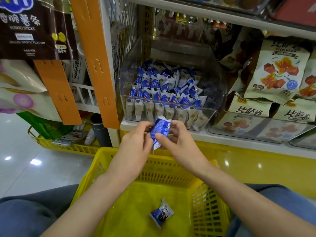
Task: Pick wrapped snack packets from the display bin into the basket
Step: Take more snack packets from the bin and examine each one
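A clear plastic display bin (130,93) on the shelf holds several blue-and-white wrapped snack packets (164,86). Just in front of the bin, above the far rim of a yellow plastic basket (208,202), my left hand (136,142) and my right hand (177,139) both pinch one blue-and-white packet (159,130) between their fingers. Another such packet (161,213) lies on the basket's floor. The basket rests on my lap between my knees.
Beige snack bags (277,72) fill the bins to the right. An orange strip (95,62) and a dark potato-stick bag (34,28) hang at the left. A second yellow basket (68,146) with items stands on the tiled floor.
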{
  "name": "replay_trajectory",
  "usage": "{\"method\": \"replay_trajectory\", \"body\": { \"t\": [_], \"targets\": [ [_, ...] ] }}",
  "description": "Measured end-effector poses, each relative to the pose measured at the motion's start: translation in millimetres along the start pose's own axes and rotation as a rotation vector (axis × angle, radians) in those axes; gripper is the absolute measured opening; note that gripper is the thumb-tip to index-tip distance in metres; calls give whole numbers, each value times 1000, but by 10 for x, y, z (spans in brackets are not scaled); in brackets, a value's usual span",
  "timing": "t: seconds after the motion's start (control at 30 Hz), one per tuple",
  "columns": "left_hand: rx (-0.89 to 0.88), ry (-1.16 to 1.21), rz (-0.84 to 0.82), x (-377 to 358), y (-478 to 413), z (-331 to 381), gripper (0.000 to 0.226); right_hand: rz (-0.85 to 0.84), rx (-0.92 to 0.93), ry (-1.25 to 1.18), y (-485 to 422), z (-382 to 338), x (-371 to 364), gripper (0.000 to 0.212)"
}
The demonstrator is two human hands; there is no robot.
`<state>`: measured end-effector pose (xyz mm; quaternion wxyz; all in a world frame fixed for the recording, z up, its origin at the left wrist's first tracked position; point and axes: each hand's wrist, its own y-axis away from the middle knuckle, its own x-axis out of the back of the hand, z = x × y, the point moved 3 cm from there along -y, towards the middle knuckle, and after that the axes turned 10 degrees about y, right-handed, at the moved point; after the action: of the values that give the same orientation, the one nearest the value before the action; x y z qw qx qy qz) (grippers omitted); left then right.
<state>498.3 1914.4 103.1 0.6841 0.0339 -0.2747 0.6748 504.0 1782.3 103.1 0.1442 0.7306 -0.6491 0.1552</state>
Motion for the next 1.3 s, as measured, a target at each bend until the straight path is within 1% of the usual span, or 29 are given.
{"method": "replay_trajectory", "body": {
  "t": [0.1,0.2,0.33,0.53,0.7,0.77,0.83,0.9,0.97,1.0,1.07,1.13,1.2,1.23,1.3],
  "targets": [
    [-52,-78,17,50,-4,23,20,-34,76,129,23,-13,-34,34],
    [-52,-170,14,83,-11,15,20,-75,103,174,31,-18,-63,33],
    [44,-102,29,81,-19,-24,19,-111,146,229,38,-42,-67,33],
    [39,-95,-6,67,3,-46,12,-102,166,278,62,-14,-55,32],
    [121,56,-6,47,7,-84,13,-95,83,111,92,32,-70,28],
    [203,158,-65,-24,35,-105,18,-61,4,-2,88,78,-51,23],
    [334,311,-143,-113,78,-109,20,-16,-67,-29,83,121,-19,25],
    [477,542,-202,-185,126,-80,23,56,-45,119,93,130,33,39],
    [539,718,-235,-238,172,-35,23,96,50,319,134,131,61,59],
    [532,741,-223,-252,189,-20,19,100,109,424,163,128,55,67],
    [491,692,-144,-252,205,-14,14,110,242,599,216,111,30,76],
    [448,636,-54,-224,191,-30,14,82,306,700,228,88,7,79],
    [426,654,10,-180,174,-57,14,33,306,745,228,66,-8,77],
    [424,669,23,-156,168,-73,15,20,300,726,226,63,-2,71],
    [441,707,16,-119,159,-92,16,9,271,605,209,48,43,49]
  ]
}}
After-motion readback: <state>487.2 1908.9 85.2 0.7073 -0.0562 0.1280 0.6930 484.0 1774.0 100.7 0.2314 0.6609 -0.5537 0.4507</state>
